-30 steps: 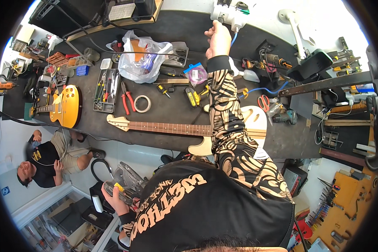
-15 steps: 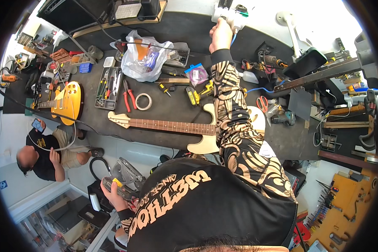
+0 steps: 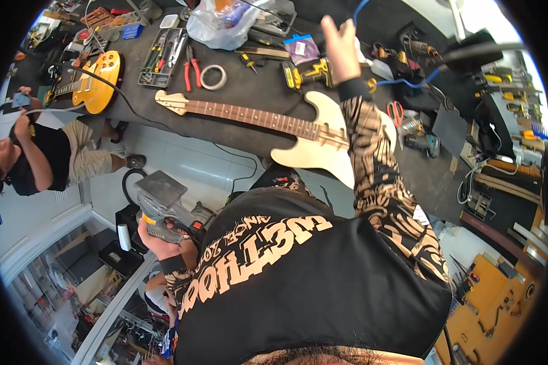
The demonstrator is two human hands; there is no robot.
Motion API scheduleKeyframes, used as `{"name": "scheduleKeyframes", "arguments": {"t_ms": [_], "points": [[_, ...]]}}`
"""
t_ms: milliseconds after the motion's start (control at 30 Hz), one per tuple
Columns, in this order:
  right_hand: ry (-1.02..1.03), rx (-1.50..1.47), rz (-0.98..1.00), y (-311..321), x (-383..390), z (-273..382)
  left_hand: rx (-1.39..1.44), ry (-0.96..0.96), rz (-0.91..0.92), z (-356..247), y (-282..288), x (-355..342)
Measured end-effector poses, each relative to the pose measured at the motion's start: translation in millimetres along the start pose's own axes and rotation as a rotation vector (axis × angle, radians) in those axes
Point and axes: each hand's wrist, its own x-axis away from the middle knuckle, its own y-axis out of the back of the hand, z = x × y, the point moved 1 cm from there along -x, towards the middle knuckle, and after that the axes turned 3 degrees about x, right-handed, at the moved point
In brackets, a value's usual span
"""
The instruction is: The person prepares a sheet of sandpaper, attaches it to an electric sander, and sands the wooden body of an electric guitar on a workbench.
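In my left hand (image 3: 157, 241) is a grey electric sander (image 3: 164, 210), held low in front of the bench, with its flat pad turned upward. My fingers are wrapped around its body. My right hand (image 3: 342, 53) reaches over the bench with its fingers apart and nothing in them. Beneath my right sleeve lies a cream electric guitar (image 3: 313, 149), its neck pointing left; the sleeve covers part of the body. A yellow and black cordless drill (image 3: 315, 73) sits just left of my right wrist.
Around the guitar are red-handled pliers (image 3: 190, 68), a tape roll (image 3: 213, 77), a tool tray (image 3: 164, 58), a plastic bag (image 3: 222, 24) and red scissors (image 3: 396, 115). A gold guitar (image 3: 100, 82) rests at the left. Another person (image 3: 42, 149) stands there with a phone. A dark cable crosses the bench edge.
My right hand has come away from the white socket on the far wall and back toward me, its fingers spreading. The sander has tilted, bringing its pad up. My view has shifted.
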Motion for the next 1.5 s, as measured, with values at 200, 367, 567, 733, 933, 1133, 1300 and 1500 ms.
{"name": "scheduleKeyframes", "arguments": {"t_ms": [200,367,567,733,933,1133,1300,1500], "points": [[-0.217,0.208,0.446,184,149,-69,0.045,0.121,0.027,47,19,16],[-0.311,0.66,0.479,331,223,-141,-0.16,0.129,0.122,105,32,35],[-0.073,0.847,0.531,389,278,-173,-1.009,-0.231,0.333,155,-64,103],[0.423,0.869,0.745,386,255,-191,-1.388,-0.567,0.555,208,-154,151],[0.459,0.663,0.618,386,208,-237,-1.509,-0.7,0.636,284,-243,178],[0.443,0.325,0.524,384,195,-256,-1.578,-0.841,0.645,346,-291,181],[0.382,0.286,0.48,388,193,-260,-1.651,-0.794,0.599,370,-307,187],[0.37,0.228,0.454,393,180,-243,-1.627,-0.799,0.628,390,-326,200]]}}
